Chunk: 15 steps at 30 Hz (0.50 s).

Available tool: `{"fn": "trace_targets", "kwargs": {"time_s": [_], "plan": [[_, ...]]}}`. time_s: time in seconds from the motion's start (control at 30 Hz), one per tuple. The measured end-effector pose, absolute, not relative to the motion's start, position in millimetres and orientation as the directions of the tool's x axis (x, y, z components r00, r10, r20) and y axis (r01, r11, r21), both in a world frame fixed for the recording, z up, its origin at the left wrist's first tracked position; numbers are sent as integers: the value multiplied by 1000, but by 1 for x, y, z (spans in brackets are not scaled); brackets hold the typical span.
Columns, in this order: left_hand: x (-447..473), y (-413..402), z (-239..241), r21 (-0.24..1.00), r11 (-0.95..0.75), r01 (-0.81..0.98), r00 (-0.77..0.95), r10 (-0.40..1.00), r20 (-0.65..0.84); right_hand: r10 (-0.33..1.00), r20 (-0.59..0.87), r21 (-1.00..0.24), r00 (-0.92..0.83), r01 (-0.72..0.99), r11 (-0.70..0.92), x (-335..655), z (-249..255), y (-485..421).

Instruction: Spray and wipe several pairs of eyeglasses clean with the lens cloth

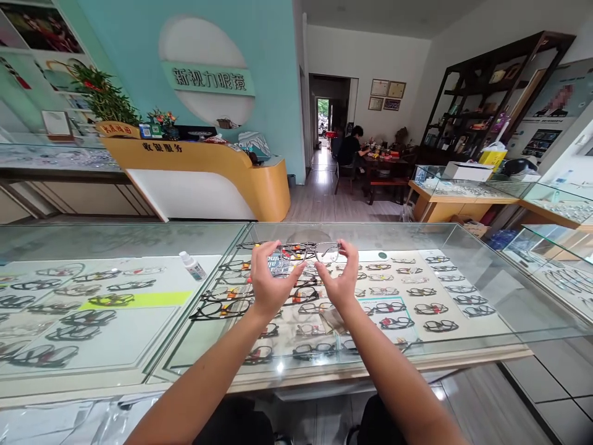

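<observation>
Both hands hold up a pair of eyeglasses (327,251) with thin frames, above a glass display case. My left hand (274,275) pinches one side of the glasses between thumb and fingers. At the other side, my right hand (340,272) grips them in the same way. Several dark-framed glasses (225,309) lie in a column to the left of my left hand. Under and around my hands, more rows of eyeglasses (388,307) are laid out on white boards in the case.
A small white spray bottle (192,266) stands on the left part of the glass display case (482,337). Beyond it is a yellow and white counter (194,179) with plants. A person (353,151) sits at a wooden table farther back. More showcases (463,191) stand at the right.
</observation>
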<state>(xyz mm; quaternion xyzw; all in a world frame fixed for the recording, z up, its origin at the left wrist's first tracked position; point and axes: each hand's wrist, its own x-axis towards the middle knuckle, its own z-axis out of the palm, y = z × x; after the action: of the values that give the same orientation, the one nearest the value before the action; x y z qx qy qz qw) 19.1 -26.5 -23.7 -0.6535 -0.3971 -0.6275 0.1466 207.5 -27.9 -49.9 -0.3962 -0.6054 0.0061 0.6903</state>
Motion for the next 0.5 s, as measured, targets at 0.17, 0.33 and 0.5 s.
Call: {"fn": "trace_targets", "kwargs": {"time_s": [0.17, 0.33, 0.5], "plan": [[28, -30, 14, 290, -677, 676, -68, 335, 940, 430, 851, -526, 303, 487, 697, 212, -21, -30], [45, -25, 91, 275, -723, 634, -173, 214, 961, 331, 897, -436, 292, 474, 765, 220, 70, -30], [45, -27, 135, 357, -777, 519, -269, 248, 931, 312, 919, -390, 242, 436, 811, 220, 133, -38]]}}
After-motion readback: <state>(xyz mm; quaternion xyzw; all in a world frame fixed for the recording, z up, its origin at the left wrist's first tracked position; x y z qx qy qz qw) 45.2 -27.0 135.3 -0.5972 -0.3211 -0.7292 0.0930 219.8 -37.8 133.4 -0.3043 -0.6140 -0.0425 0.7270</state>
